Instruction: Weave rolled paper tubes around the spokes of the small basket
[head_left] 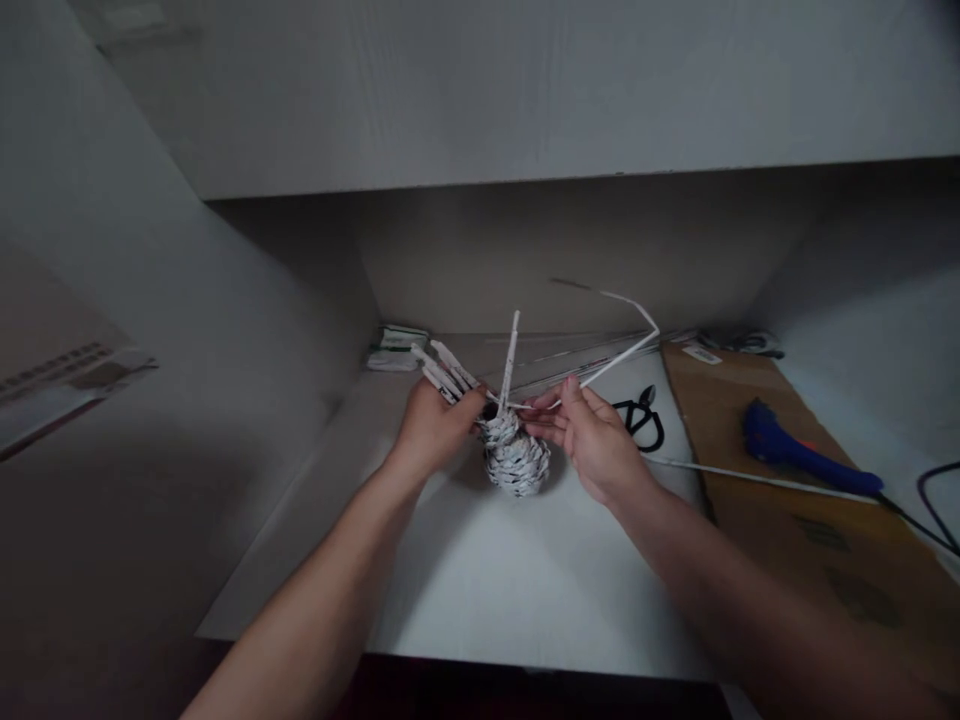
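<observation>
A small woven vase of rolled paper strips (517,466) stands on the white surface between my hands, rounded below and narrow at the neck. My left hand (439,422) is closed around several upright paper tubes at the neck, which lean left. One more tube (511,360) sticks up from the rim by itself. My right hand (589,432) pinches a long thin paper strip (619,357) near the rim; its free end bends up and back to the left. Some fingertips are hidden behind the vase neck.
Black-handled scissors (641,420) lie right of my right hand. A blue glue gun (802,455) with a cord rests on a brown cardboard sheet (742,425), a thin stick (757,478) beside it. Several rods lie along the back wall. A small packet (399,347) sits back left; a shelf board (570,100) overhangs.
</observation>
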